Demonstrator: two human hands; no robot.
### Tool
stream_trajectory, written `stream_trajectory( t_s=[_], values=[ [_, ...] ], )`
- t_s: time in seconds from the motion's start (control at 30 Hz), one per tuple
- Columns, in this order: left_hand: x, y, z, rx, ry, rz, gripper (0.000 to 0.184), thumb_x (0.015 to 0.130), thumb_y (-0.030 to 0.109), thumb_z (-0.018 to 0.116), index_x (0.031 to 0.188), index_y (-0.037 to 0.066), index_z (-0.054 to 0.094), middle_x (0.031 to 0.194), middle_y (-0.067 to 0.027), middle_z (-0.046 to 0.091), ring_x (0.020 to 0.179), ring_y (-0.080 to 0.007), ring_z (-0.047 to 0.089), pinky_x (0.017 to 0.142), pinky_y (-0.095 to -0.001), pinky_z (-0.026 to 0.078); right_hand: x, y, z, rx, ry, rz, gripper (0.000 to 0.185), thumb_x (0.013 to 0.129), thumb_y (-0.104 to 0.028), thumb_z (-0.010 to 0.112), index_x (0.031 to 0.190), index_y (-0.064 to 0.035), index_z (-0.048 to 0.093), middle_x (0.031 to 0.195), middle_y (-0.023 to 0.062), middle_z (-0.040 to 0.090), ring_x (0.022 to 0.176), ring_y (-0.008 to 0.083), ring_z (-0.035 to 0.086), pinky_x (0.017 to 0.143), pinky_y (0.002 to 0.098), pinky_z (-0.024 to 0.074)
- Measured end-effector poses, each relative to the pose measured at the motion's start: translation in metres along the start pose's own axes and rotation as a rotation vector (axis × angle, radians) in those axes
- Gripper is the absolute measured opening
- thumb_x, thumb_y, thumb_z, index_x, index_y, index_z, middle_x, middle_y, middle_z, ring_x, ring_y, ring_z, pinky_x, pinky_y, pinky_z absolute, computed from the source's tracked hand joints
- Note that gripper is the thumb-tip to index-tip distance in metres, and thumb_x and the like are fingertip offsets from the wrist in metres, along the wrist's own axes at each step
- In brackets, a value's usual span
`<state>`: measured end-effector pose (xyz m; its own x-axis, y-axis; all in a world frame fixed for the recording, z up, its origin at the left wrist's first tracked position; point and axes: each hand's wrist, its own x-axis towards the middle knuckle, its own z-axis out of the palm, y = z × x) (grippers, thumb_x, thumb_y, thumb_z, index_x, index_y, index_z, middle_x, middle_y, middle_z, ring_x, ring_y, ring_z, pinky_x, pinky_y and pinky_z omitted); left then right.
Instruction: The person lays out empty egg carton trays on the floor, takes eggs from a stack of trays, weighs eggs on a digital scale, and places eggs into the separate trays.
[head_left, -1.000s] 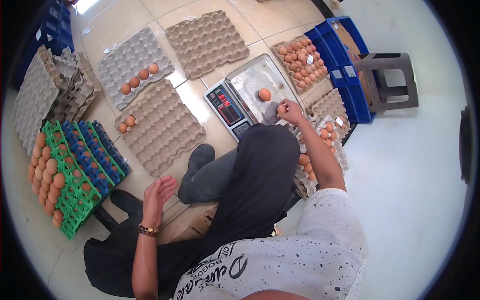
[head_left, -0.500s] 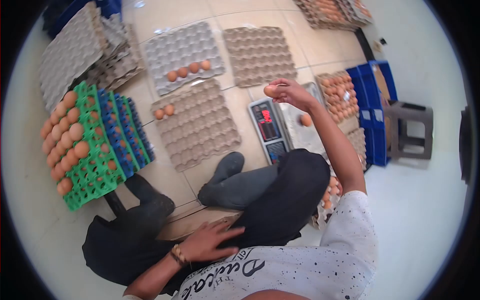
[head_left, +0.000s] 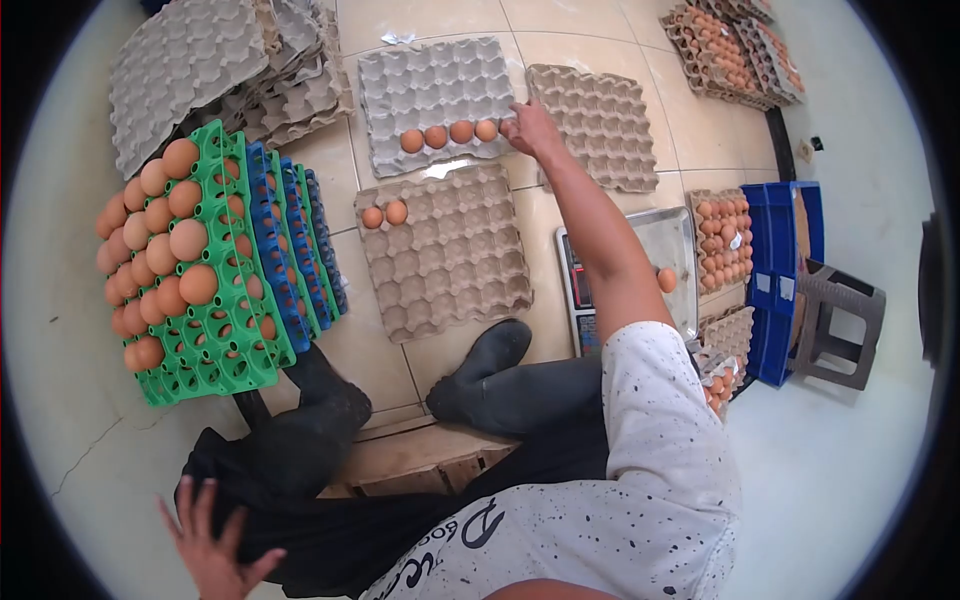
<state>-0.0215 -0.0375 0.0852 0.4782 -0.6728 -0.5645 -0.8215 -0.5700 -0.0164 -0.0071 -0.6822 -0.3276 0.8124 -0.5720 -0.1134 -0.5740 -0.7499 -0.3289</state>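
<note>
My right hand (head_left: 530, 130) reaches to the right end of a row of several brown eggs (head_left: 461, 131) on the grey egg tray (head_left: 435, 80). Its fingers are curled down at the tray's edge; the egg it carried is hidden behind them. My left hand (head_left: 215, 550) is in the air beside my left knee, fingers spread, holding nothing. Nearer to me, a brown egg tray (head_left: 450, 260) has two eggs (head_left: 384, 214) in its far left corner. One egg (head_left: 666, 280) lies on the metal pan of the digital scale (head_left: 680, 235), partly covered by my right arm.
Green and blue plastic trays (head_left: 215, 330) full of eggs stand stacked at left, before piled cardboard trays (head_left: 190, 70). Another brown tray (head_left: 595, 125) lies at the back. Right are egg-filled trays (head_left: 722, 240), a blue crate (head_left: 770, 290) and a grey stool (head_left: 840, 320).
My right hand has moved left from above the scale, carrying an egg to the grey tray. My left hand has left my lap and moved left, fingers spreading. The view has shifted.
</note>
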Motion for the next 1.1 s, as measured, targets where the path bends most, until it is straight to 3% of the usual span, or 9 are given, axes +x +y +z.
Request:
stream_trajectory(
  t_s=[0.2,0.33,0.47,0.63,0.77,0.87,0.9,1.03,1.1],
  values=[
    [-0.016,-0.025,0.039,-0.344,0.326,-0.072,0.039,0.089,0.031,0.068,0.115,0.002,0.07,0.141,-0.0186,0.053,0.133,-0.0397,0.046,0.11,-0.0528,0.036,-0.063,0.053,-0.095,-0.046,0.06,-0.016,0.044,0.083,-0.026,0.058,0.122,-0.0096,0.066,0.124,0.0189,0.061,0.108,0.0377,0.063,0.091,0.0458,0.052],
    [-0.005,-0.022,0.04,-0.44,0.379,-0.01,0.032,0.094,0.026,0.063,0.112,0.0,0.069,0.13,-0.0208,0.061,0.125,-0.0406,0.053,0.107,-0.0504,0.04,-0.157,0.148,-0.164,0.045,-0.024,0.242,0.037,0.082,-0.027,0.057,0.11,-0.0074,0.071,0.102,0.0173,0.071,0.095,0.034,0.069,0.084,0.0418,0.0539],
    [-0.007,-0.02,0.039,-0.482,0.369,-0.005,0.032,0.097,0.027,0.061,0.113,-0.001,0.068,0.134,-0.0192,0.058,0.125,-0.0394,0.053,0.106,-0.0497,0.041,-0.266,0.258,-0.165,0.168,-0.088,0.495,0.03,0.081,-0.028,0.06,0.094,-0.0055,0.075,0.089,0.0169,0.073,0.086,0.0282,0.071,0.077,0.0379,0.0544],
    [-0.012,-0.023,0.052,-0.502,0.375,-0.111,0.032,0.091,0.026,0.058,0.108,0.0,0.066,0.133,-0.0231,0.055,0.13,-0.0426,0.048,0.11,-0.0514,0.034,-0.35,0.287,-0.13,0.429,-0.055,0.731,0.049,0.083,-0.037,0.068,0.118,-0.0024,0.066,0.095,0.0128,0.071,0.079,0.023,0.068,0.075,0.0392,0.0548],
    [-0.013,-0.015,0.05,-0.461,0.382,-0.142,0.029,0.09,0.019,0.052,0.099,-0.007,0.062,0.132,-0.0243,0.056,0.128,-0.0429,0.049,0.108,-0.0514,0.036,-0.36,0.247,-0.119,0.407,0.045,0.675,0.069,0.076,-0.04,0.08,0.131,-0.0062,0.053,0.113,0.0169,0.06,0.097,0.0248,0.062,0.081,0.0403,0.0525],
    [-0.015,-0.012,0.049,-0.478,0.384,-0.181,0.03,0.091,0.02,0.053,0.1,-0.007,0.063,0.131,-0.0245,0.056,0.128,-0.043,0.049,0.108,-0.0515,0.036,-0.357,0.254,-0.1,0.177,0.028,0.361,0.066,0.073,-0.042,0.083,0.125,-0.0099,0.057,0.111,0.0175,0.06,0.107,0.0261,0.06,0.085,0.0403,0.0513],
    [-0.015,-0.012,0.05,-0.475,0.383,-0.185,0.03,0.091,0.02,0.053,0.1,-0.007,0.062,0.131,-0.0245,0.056,0.128,-0.0431,0.049,0.107,-0.0516,0.036,-0.351,0.248,-0.104,0.112,-0.064,0.399,0.058,0.076,-0.038,0.082,0.122,-0.0127,0.057,0.11,0.0173,0.06,0.108,0.0266,0.062,0.088,0.0406,0.0529],
    [-0.015,-0.017,0.054,-0.448,0.399,-0.182,0.031,0.089,0.022,0.054,0.099,-0.006,0.062,0.129,-0.0248,0.057,0.127,-0.0441,0.05,0.106,-0.0522,0.036,-0.323,0.185,-0.144,0.979,-0.196,0.606,0.044,0.086,-0.019,0.074,0.125,-0.0086,0.056,0.113,0.0173,0.062,0.102,0.0281,0.067,0.098,0.0393,0.054],
    [-0.014,-0.02,0.057,-0.568,0.398,-0.137,0.033,0.095,0.028,0.06,0.111,-0.001,0.066,0.137,-0.0191,0.055,0.127,-0.0413,0.052,0.107,-0.0522,0.039,-0.301,0.161,-0.157,1.346,-0.263,0.506,0.045,0.088,-0.017,0.071,0.127,-0.0029,0.053,0.118,0.0193,0.061,0.109,0.0303,0.065,0.1,0.039,0.0531]
  ],
)
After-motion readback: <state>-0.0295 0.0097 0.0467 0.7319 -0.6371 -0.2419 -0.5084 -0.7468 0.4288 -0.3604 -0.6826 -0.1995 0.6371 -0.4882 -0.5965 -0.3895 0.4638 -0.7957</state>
